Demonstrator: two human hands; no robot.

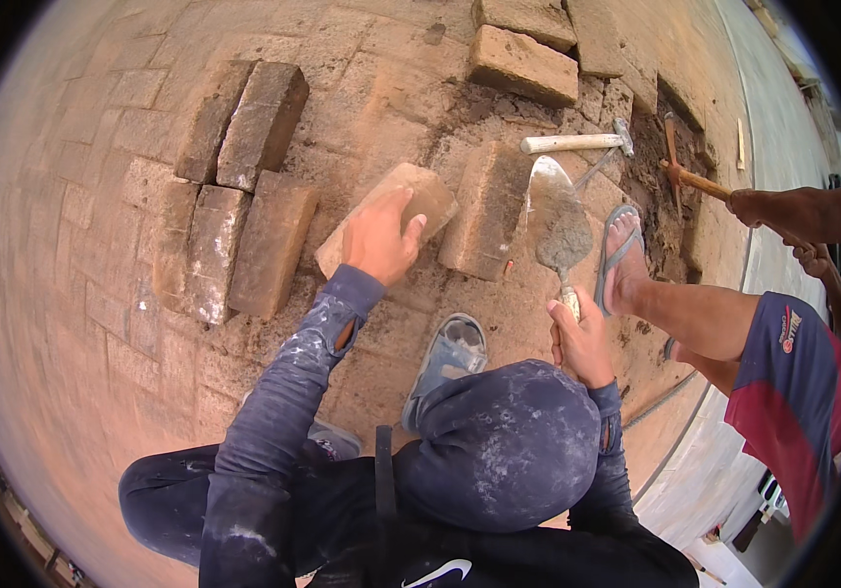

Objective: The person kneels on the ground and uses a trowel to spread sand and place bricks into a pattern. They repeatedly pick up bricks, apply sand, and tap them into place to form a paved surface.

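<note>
My left hand (381, 238) grips a tan paving block (427, 199) from above, its thumb along the right side. The block lies at an angle over the pavement. In my right hand (582, 343) is a pointed trowel (566, 240), held by its handle with the blade turned away from me. Grey, crumbly material coats part of the blade. Between the held block and the trowel rests another brown paving block (484, 216). A hammer (572, 143) with a pale handle lies just beyond the trowel's tip.
Several loose blocks (269, 127) are grouped at the left, and more blocks (523, 64) sit at the far side. At right, a co-worker's hand (798, 214) holds a pick (680, 174) over a dug strip of soil (651, 181). The co-worker's sandalled foot (621, 260) stands near my trowel.
</note>
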